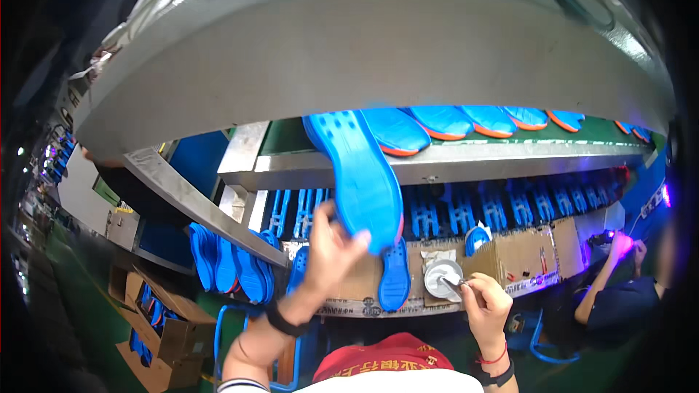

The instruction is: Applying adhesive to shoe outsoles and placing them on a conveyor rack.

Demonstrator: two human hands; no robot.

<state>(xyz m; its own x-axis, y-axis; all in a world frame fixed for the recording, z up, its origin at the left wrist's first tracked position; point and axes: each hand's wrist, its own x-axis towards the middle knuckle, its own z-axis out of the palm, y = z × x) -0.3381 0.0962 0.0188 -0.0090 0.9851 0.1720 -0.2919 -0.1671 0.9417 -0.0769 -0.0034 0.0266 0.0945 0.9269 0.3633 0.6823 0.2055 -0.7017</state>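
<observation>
My left hand [328, 253] grips the near end of a blue shoe sole [362, 178], with the thumb on its upper face. The sole's far end reaches up to the green belt. My right hand [488, 304] is closed around the thin handle of a small tool [453, 286], maybe a brush. The tool's tip dips into a round bowl [431, 276] of white stuff on the cardboard-covered ledge. Another blue sole [395, 276] lies on that ledge between my hands, touching neither.
On the green belt [466, 147] lie several blue soles with orange edges [437, 124]. Below it runs a row of blue parts [462, 211]. More soles hang at left [226, 266]. A carton [171, 338] holds blue pieces. A co-worker's arm [601, 291] is at right.
</observation>
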